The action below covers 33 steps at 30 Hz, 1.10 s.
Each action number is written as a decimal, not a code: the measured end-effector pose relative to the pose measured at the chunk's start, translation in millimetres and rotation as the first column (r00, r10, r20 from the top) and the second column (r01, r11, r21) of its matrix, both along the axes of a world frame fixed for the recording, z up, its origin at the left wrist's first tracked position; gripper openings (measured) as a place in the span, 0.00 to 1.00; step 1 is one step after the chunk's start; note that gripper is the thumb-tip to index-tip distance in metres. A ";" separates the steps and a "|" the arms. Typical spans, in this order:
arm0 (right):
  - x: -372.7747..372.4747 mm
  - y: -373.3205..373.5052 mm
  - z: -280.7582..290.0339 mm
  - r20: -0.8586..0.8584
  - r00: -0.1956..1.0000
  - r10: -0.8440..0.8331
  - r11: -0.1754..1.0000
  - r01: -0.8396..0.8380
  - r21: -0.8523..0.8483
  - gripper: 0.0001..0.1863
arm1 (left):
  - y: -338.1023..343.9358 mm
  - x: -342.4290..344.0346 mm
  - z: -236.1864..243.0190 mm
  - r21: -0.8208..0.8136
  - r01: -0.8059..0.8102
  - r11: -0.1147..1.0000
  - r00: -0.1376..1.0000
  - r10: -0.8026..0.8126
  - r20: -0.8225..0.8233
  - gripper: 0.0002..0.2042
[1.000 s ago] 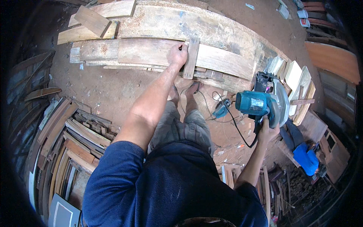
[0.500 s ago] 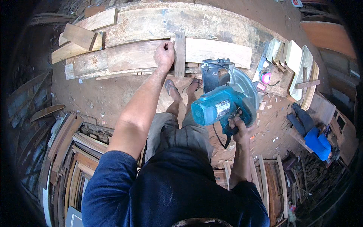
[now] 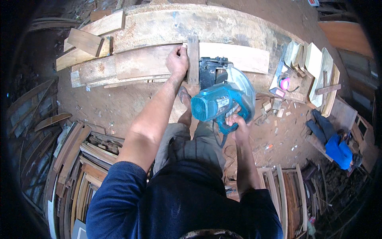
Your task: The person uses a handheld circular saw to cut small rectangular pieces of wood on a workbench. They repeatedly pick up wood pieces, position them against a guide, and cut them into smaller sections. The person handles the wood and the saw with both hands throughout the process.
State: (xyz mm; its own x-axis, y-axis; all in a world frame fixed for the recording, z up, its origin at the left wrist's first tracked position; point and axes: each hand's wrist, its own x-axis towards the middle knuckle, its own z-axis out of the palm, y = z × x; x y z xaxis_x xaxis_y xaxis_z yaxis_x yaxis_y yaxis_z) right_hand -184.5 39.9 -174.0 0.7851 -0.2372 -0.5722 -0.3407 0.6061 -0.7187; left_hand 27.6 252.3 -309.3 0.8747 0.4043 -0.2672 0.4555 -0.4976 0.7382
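Note:
My right hand point(image 3: 238, 123) is wrapped round the handle of a teal circular saw point(image 3: 217, 101). The saw's dark base plate point(image 3: 207, 71) lies over the near edge of a pale board point(image 3: 238, 55), just right of a short dark wooden crosspiece point(image 3: 193, 57). The saw hides any view of its blade and of the board beneath it. My left hand point(image 3: 178, 61) is closed, its thumb and fingers gripping the crosspiece's left edge. A brownish plank point(image 3: 145, 61) continues under that hand to the left.
The long workbench point(image 3: 223, 22) carries sawdust and loose boards point(image 3: 85, 42) at the left. At right lie a pink tape measure point(image 3: 284, 83) and upright wood offcuts point(image 3: 314, 59). A person in blue point(image 3: 338, 151) is low at far right. Lumber stacks point(image 3: 71, 155) flank me.
My right hand has brought the saw left and forward, so its base now reaches the pale board beside the crosspiece. The left hand keeps its grip. The whole view has shifted slightly.

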 end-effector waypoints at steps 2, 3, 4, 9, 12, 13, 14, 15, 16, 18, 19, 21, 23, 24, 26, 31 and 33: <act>-0.1 0.7 -2.3 0.012 1.000 0.006 1.000 -0.006 -0.012 0.10 | -0.7 3.6 -3.1 0.015 0.004 1.000 1.000 -0.005 0.017 0.18; -2.5 -1.4 -7.9 0.054 0.998 0.024 0.999 -0.026 0.036 0.09 | 2.5 2.9 -4.5 0.033 0.036 0.999 0.998 -0.037 0.051 0.17; -2.3 -1.7 -8.2 0.061 0.998 0.028 0.999 -0.030 0.031 0.09 | 3.0 2.1 -7.6 0.028 0.029 0.999 0.998 -0.030 0.050 0.17; -0.3 -2.2 -5.4 0.089 0.994 0.068 0.998 -0.068 0.000 0.08 | 0.7 2.1 -1.9 -0.007 -0.004 1.000 1.000 0.005 0.024 0.17; 0.6 -1.9 -9.7 0.083 0.995 0.058 0.997 -0.062 0.044 0.08 | 6.9 0.3 -16.2 -0.020 0.004 1.000 0.998 -0.003 0.059 0.17; 0.0 -2.0 -8.2 0.078 0.996 0.045 0.998 -0.048 0.043 0.08 | 3.4 1.1 -15.9 -0.026 0.001 1.000 0.998 0.000 0.065 0.16; -0.2 -2.1 -6.7 0.069 0.997 0.036 0.998 -0.040 0.043 0.08 | 1.3 0.7 -14.0 -0.031 -0.007 0.999 0.998 0.009 0.067 0.16; 1.7 -2.2 -5.4 0.059 0.998 0.030 0.998 -0.032 0.044 0.08 | -0.3 1.2 -12.6 -0.036 -0.017 0.999 0.998 0.020 0.067 0.16; 3.8 -2.0 -4.2 0.057 0.998 0.020 0.999 -0.023 0.047 0.09 | -2.9 1.8 -11.1 -0.054 -0.012 0.998 0.995 0.017 0.100 0.15; 9.5 -0.8 0.4 0.044 0.999 0.014 0.998 -0.017 0.059 0.09 | -4.1 1.5 -7.0 -0.083 -0.014 0.996 0.987 0.027 0.158 0.15; 8.9 -1.1 -1.3 0.051 0.998 0.023 0.998 -0.025 0.050 0.09 | -6.1 -0.8 -4.4 -0.126 -0.018 0.992 0.984 0.040 0.174 0.14; 10.8 -2.9 -3.9 0.061 0.998 0.033 0.998 -0.036 0.042 0.09 | -9.1 1.3 -4.5 -0.102 -0.046 0.994 0.987 0.061 0.148 0.14; 13.9 -2.2 -2.9 0.060 0.998 0.038 0.998 -0.040 0.042 0.08 | -9.9 -0.1 -4.1 -0.081 -0.062 0.995 0.990 0.072 0.121 0.13; 15.7 -2.1 -1.3 0.061 0.998 0.036 0.998 -0.039 0.043 0.08 | -10.5 0.3 -4.2 -0.074 -0.063 0.995 0.991 0.071 0.115 0.13; 19.3 -1.4 0.8 0.064 0.997 0.038 0.998 -0.040 0.043 0.08 | -9.0 -0.5 -6.8 -0.098 -0.057 0.994 0.988 0.070 0.134 0.13; 25.3 -0.4 0.6 0.047 0.998 0.029 0.999 -0.030 0.023 0.07 | -1.8 -2.0 -12.7 -0.193 -0.038 0.981 0.991 0.062 0.121 0.13; 28.1 -0.6 -3.0 0.072 0.997 0.019 0.999 -0.021 0.028 0.07 | -3.2 0.3 -10.2 -0.216 -0.043 0.976 0.988 0.074 0.136 0.13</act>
State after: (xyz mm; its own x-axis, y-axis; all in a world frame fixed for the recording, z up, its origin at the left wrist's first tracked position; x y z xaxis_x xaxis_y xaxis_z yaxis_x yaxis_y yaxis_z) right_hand -156.4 39.3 -176.9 0.8287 -0.2055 -0.5206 -0.3013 0.6202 -0.7243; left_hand 27.9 249.1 -319.6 0.8866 0.4036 -0.2262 0.3614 -0.2989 0.8832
